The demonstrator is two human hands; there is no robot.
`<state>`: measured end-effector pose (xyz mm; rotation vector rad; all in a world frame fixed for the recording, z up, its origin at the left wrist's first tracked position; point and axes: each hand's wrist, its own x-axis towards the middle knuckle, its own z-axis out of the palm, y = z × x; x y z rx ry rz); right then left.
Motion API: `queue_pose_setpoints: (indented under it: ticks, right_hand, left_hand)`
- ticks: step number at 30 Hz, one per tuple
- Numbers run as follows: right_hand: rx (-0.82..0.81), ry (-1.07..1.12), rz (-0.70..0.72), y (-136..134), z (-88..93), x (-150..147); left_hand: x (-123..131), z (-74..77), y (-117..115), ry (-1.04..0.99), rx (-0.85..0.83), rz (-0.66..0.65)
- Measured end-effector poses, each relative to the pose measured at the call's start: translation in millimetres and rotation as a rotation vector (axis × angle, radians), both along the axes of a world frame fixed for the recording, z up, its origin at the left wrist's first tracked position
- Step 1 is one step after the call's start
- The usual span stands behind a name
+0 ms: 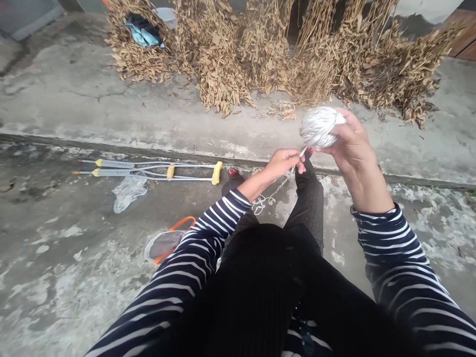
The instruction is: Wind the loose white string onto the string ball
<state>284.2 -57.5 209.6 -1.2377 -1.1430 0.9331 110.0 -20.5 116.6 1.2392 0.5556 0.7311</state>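
Note:
My right hand (351, 141) is closed around a ball of white cord (320, 126), held up over the concrete step. Lower and to its left, my left hand (286, 163) pinches the strand of cord (304, 151) that runs down from the ball. Below that pinch the cord trails to the ground, where loose loops (263, 203) lie in a small tangle between my legs. Part of the ball is hidden by my right fingers and thumb.
A pair of crutches (159, 171) lies on the ground to the left, beside a crumpled clear plastic bag (130, 192). Nearer me is a bag with orange handles (165, 245). Dried leafy stalks (230, 54) line the concrete step (148, 119), with a dark and blue cloth (144, 30) on them.

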Motion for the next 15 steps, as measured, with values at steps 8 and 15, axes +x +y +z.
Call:
queue_pose_setpoints:
  ticks: [8,15]
  right_hand:
    - [0.188,0.062,-0.342,7.7,-6.1,28.6]
    - [0.101,-0.083,-0.072,1.0,-5.4,34.3]
  left_hand:
    - [-53.5,-45.0,-10.4,0.300,0.034,-0.039]
    - [-53.3,-62.0,9.2,0.438,0.039,0.142]
